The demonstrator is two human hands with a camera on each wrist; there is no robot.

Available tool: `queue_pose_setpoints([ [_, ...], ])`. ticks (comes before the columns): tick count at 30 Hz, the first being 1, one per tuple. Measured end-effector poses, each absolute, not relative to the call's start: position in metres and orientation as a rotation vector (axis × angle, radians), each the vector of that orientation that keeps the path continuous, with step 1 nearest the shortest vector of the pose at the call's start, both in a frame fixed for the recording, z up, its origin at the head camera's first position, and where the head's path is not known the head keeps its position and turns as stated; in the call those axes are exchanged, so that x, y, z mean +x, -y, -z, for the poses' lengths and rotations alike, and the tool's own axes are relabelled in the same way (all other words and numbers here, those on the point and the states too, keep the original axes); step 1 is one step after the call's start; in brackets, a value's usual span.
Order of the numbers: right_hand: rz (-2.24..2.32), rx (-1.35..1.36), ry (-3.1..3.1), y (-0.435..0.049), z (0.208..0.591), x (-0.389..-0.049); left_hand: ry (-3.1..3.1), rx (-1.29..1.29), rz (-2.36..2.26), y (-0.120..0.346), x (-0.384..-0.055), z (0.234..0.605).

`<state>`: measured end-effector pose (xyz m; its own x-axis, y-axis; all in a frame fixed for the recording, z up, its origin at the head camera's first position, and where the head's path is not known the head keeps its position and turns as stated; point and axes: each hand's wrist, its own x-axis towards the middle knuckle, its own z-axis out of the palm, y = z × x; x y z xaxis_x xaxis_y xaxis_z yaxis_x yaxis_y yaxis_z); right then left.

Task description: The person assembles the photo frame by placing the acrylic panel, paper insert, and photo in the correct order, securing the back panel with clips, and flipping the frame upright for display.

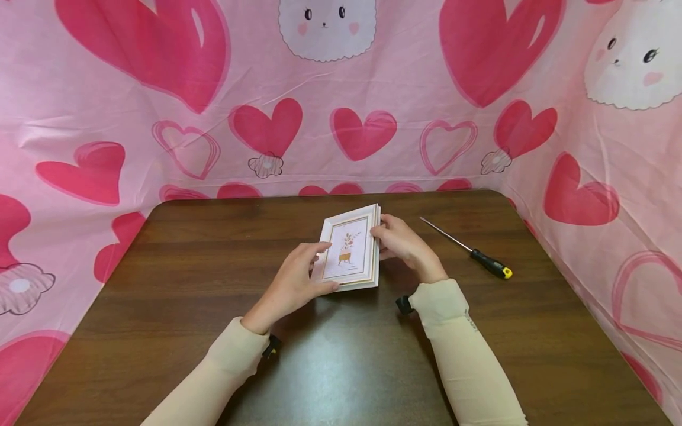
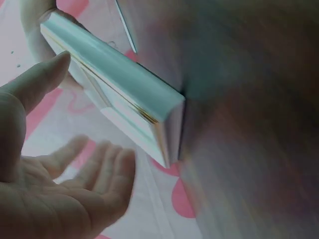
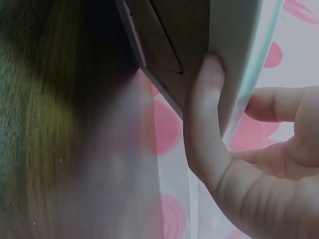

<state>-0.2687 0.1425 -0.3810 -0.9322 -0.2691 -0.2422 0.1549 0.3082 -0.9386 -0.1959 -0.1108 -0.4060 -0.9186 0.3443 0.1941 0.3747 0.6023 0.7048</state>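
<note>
A white picture frame (image 1: 346, 245) with a gold inner line and a potted-plant print stands tilted over the table, its front facing up and left in the head view. My right hand (image 1: 402, 239) grips its right edge. The right wrist view shows a finger (image 3: 202, 104) against the frame's back (image 3: 192, 30) and another digit at its front edge. On the other side, my left hand (image 1: 298, 272) is spread around the lower left corner. The left wrist view has its thumb (image 2: 47, 74) overlapping the frame's rim, with the other fingers (image 2: 104, 169) loosely extended and apart from it.
A screwdriver (image 1: 485, 258) with a black and yellow handle lies on the right of the brown wooden table (image 1: 213, 236). Pink cloth (image 1: 319, 83) printed with hearts hangs behind the table and along both sides.
</note>
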Motion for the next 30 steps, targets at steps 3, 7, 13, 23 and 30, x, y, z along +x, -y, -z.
queue_pose_setpoints([
  [3,1.644,-0.091,-2.231,-0.144,0.383,-0.27,2.863,-0.534,1.26,0.112,-0.197,0.41],
  [7,1.629,-0.085,-2.234,-0.146,0.386,-0.27,2.956,-0.447,1.286,0.114,-0.198,0.415],
  [13,1.611,-0.084,-2.259,-0.147,0.389,-0.271,2.979,-0.458,1.331,0.117,-0.199,0.417],
  [23,1.565,-0.049,-2.307,-0.149,0.396,-0.275,2.979,-0.458,1.415,0.12,-0.202,0.419],
  [30,1.465,-0.068,-2.393,-0.152,0.402,-0.277,3.039,-0.415,1.405,0.121,-0.202,0.419],
])
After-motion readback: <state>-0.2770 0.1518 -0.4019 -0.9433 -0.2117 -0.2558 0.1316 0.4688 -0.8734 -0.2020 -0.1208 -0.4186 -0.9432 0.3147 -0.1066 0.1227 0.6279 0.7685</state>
